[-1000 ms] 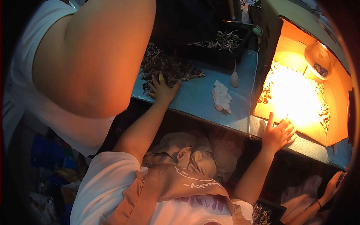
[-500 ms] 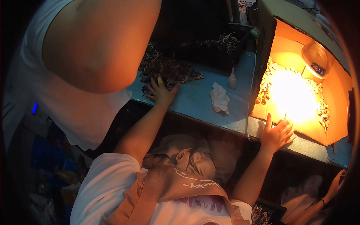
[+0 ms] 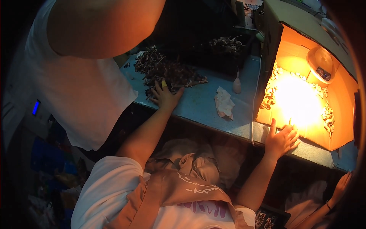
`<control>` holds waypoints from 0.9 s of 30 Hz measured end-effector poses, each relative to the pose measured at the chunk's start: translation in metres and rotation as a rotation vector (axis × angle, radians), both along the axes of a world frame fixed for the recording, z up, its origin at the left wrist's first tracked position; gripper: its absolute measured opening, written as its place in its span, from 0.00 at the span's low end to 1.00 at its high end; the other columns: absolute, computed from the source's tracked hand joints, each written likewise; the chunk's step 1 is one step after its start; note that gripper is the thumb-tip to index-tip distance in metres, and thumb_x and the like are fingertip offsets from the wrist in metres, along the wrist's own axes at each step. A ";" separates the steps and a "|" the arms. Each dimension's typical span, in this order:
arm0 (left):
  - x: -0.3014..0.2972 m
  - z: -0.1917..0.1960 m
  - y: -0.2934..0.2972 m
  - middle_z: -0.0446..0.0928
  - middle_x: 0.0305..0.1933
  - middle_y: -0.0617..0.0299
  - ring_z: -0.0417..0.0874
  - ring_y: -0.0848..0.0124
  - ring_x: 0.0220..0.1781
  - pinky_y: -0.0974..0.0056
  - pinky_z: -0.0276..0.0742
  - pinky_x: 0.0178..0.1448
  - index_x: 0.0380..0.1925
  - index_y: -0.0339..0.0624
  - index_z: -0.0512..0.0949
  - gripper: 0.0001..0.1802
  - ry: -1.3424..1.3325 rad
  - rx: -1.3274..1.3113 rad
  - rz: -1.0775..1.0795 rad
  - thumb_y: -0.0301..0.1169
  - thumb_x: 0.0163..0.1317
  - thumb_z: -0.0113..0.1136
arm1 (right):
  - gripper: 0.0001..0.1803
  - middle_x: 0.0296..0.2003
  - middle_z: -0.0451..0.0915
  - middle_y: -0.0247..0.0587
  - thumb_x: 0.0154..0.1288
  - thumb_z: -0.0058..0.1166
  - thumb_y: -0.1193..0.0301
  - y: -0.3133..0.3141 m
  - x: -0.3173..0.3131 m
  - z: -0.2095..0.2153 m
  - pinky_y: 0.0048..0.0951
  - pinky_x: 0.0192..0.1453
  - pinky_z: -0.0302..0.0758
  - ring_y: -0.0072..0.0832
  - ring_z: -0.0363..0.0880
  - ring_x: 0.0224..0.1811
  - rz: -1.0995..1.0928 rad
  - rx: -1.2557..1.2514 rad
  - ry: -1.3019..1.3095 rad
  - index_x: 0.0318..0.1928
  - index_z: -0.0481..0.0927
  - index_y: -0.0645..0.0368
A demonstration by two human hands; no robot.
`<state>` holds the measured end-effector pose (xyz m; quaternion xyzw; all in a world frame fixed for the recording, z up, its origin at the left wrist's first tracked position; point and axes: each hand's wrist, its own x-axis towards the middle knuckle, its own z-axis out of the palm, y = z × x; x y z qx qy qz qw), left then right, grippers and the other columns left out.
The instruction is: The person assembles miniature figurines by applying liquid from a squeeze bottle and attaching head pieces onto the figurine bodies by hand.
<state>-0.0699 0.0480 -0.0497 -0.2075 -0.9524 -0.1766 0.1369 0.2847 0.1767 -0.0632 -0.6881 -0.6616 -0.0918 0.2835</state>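
My left hand rests at the near edge of a heap of small dark, stalk-like pieces on the blue tabletop. Its fingers are spread against the heap, and one wears a yellow band. My right hand lies at the front edge of an open cardboard box, thumb apart and fingers stretched out. A thin upright bit shows by its fingertips, too washed out by glare to name. Inside the box, a lamp shines over small pieces along the sides.
Between my hands are a crumpled white tissue, a small nozzle bottle and a white cable. A dark tray with more pieces stands behind. Another person's arm reaches across upper left; another person's hand is at lower right.
The other person's arm at upper left has moved up and back, uncovering more of the heap. The hand at lower right has stretched out. My hands stay nearly in place.
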 end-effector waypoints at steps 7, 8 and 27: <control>0.003 0.003 -0.001 0.35 0.69 0.52 0.33 0.48 0.70 0.33 0.28 0.64 0.65 0.53 0.44 0.56 0.008 0.001 -0.007 0.66 0.41 0.55 | 0.35 0.54 0.64 0.47 0.57 0.42 0.41 -0.001 0.001 0.004 0.51 0.65 0.45 0.41 0.56 0.61 -0.001 -0.034 -0.018 0.51 0.67 0.59; 0.004 0.000 -0.002 0.35 0.69 0.52 0.33 0.48 0.70 0.34 0.28 0.64 0.65 0.53 0.44 0.56 0.008 -0.010 0.001 0.66 0.41 0.55 | 0.36 0.55 0.64 0.46 0.57 0.42 0.41 -0.002 0.000 0.005 0.51 0.65 0.45 0.40 0.56 0.61 -0.015 -0.117 -0.045 0.53 0.66 0.59; 0.005 0.000 -0.001 0.37 0.69 0.50 0.32 0.49 0.70 0.33 0.30 0.64 0.65 0.49 0.47 0.55 0.025 0.002 -0.031 0.66 0.42 0.54 | 0.35 0.55 0.63 0.42 0.56 0.45 0.43 0.000 0.002 -0.002 0.51 0.65 0.46 0.39 0.55 0.61 0.017 0.078 0.023 0.56 0.64 0.55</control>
